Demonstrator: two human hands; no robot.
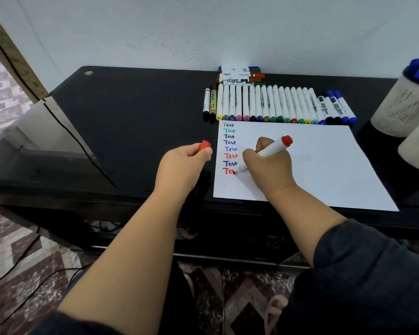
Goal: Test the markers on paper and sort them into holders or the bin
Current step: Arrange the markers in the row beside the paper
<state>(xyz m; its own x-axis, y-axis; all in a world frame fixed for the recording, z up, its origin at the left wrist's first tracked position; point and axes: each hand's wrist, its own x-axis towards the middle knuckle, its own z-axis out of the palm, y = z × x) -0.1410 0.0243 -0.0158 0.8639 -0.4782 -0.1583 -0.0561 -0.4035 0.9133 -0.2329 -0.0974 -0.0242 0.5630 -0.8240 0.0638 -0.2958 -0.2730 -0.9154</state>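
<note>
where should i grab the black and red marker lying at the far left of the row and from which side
Pinch the black and red marker across its white mid-barrel, coming straight down from above. It lies flat on the desk, pressed close to the yellow-green marker on its right, so only its top and left side are free.

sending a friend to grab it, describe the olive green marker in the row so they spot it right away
On the black desk, a row of markers lies along the top edge of the white paper. Go to the row's left end: the olive green marker is second from the left, beside a white one with a red band. It alone has a dark green-yellow printed barrel; the others are mostly white.
</note>
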